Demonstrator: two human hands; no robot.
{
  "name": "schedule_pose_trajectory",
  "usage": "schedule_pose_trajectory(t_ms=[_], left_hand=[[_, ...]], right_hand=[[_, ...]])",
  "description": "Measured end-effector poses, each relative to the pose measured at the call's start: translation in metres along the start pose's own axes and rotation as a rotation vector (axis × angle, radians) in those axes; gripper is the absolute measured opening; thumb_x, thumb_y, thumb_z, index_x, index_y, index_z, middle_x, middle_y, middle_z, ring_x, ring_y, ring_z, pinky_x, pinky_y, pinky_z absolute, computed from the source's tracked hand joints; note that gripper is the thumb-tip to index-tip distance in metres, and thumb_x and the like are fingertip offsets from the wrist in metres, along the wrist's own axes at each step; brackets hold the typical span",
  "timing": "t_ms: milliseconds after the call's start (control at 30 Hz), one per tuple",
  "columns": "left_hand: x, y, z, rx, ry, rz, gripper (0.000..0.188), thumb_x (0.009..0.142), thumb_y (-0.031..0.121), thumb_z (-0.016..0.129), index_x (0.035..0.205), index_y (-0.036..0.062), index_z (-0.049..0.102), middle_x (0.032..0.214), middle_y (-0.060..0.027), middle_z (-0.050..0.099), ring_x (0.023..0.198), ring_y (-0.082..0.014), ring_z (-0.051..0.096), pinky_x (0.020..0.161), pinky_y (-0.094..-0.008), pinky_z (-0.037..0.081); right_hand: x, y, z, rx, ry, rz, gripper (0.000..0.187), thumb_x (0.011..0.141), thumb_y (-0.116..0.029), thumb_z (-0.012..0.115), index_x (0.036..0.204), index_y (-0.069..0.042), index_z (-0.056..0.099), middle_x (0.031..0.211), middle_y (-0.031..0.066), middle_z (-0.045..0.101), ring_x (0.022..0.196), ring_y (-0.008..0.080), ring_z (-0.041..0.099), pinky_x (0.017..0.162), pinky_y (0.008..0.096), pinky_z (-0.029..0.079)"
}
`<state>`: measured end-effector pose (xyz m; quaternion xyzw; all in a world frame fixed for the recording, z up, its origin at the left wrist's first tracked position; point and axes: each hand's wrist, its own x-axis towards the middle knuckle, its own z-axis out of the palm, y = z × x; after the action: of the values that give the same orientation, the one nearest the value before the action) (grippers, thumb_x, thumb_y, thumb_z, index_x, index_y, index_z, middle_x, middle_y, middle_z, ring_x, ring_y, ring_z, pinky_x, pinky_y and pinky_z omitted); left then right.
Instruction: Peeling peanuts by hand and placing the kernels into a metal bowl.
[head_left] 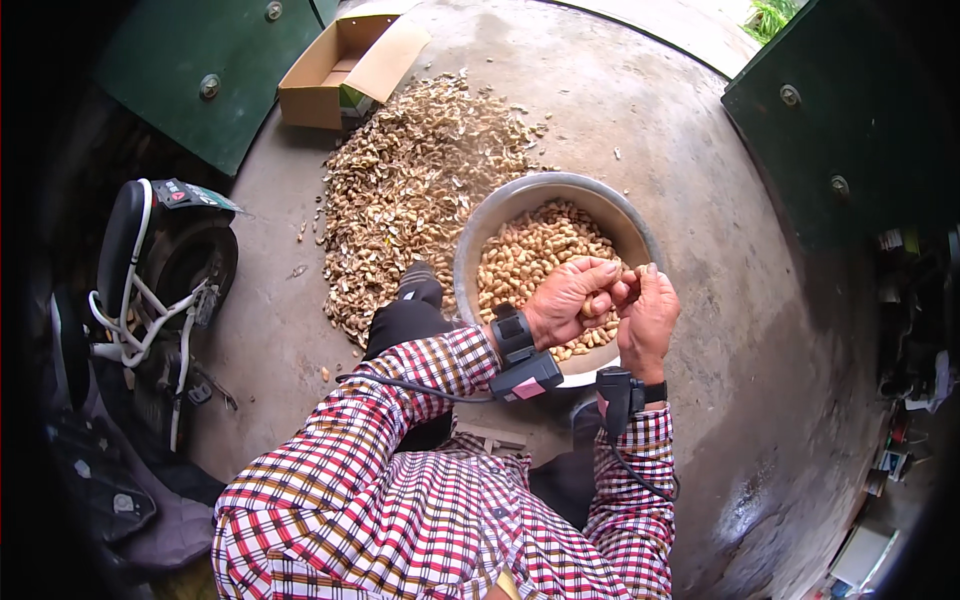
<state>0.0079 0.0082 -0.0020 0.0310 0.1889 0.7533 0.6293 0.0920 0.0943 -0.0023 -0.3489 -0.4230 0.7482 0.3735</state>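
1. From the head view, I see the person's left hand (568,298) over the near part of a round metal basin (628,228), its fingers curled around a peanut (590,307).
2. The right hand (648,318) is raised over the basin's right side, its fingertips gathered close against the left hand's; whatever sits between those tips is too small for me to make out, so I can't tell if it pinches anything.
3. Unshelled peanuts (543,243) lie piled inside the basin, below both hands.
4. Each wrist carries a black strapped device, the left one (525,372) marked with a pink patch, over checked sleeves (335,420).
5. Just left of the basin, a broad heap of shells (400,190) spreads over the concrete floor (740,330), the person's left foot (420,284) at its edge.
6. Beyond the heap sits an open cardboard box (312,106).
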Motion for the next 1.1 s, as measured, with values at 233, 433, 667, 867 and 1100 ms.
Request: schedule_pose_trajectory(t_ms=[233,433,667,867,1100], left_hand=[[-0.002,0.006,-0.002,0.098,0.104,0.006,0.007,0.084,0.013,0.056,0.085,0.0058,0.054,0.071,-0.002,0.057,0.046,-0.0034,0.047,0.036,-0.0141,0.037],[-0.003,0.011,0.005,0.246,0.328,0.124,0.01,0.076,0.007,0.065,0.079,0.0051,0.056,0.064,0.0005,0.055,0.044,-0.0032,0.045,0.033,-0.0148,0.032],[-0.003,0.011,0.007,0.332,0.348,0.176,0.011,0.074,0.006,0.066,0.078,0.0054,0.056,0.059,0.0014,0.052,0.041,-0.0034,0.043,0.032,-0.0163,0.03],[-0.003,0.013,0.006,0.394,0.369,0.207,0.012,0.072,0.004,0.067,0.075,0.0057,0.056,0.057,0.0018,0.052,0.04,-0.0031,0.042,0.032,-0.0163,0.028],[0.001,0.014,-0.004,0.301,0.334,0.101,0.009,0.079,0.013,0.063,0.078,0.0072,0.055,0.065,0.0012,0.054,0.041,-0.0022,0.042,0.032,-0.0155,0.031]], right_hand=[[-0.001,-0.011,-0.005,0.039,-0.024,0.007,0.013,0.086,-0.013,0.053,0.09,-0.001,0.05,0.074,0.0042,0.056,0.059,0.0069,0.053,0.05,0.018,0.046],[-0.008,-0.017,0.0,0.04,-0.075,0.0,0.012,0.085,-0.013,0.054,0.089,-0.002,0.052,0.073,0.0028,0.056,0.056,0.005,0.051,0.048,0.0163,0.045],[-0.007,-0.015,-0.003,0.028,-0.083,0.017,0.014,0.085,-0.016,0.056,0.087,-0.002,0.053,0.07,0.0005,0.056,0.054,0.0039,0.049,0.047,0.0162,0.044],[-0.008,-0.014,-0.002,0.022,-0.091,0.042,0.016,0.084,-0.017,0.057,0.087,-0.002,0.053,0.066,-0.0013,0.054,0.051,0.0026,0.046,0.044,0.0151,0.039],[-0.009,-0.019,-0.002,0.089,-0.151,0.162,0.015,0.084,-0.016,0.056,0.09,-0.003,0.052,0.069,0.0003,0.053,0.053,0.0047,0.048,0.045,0.0174,0.04]])
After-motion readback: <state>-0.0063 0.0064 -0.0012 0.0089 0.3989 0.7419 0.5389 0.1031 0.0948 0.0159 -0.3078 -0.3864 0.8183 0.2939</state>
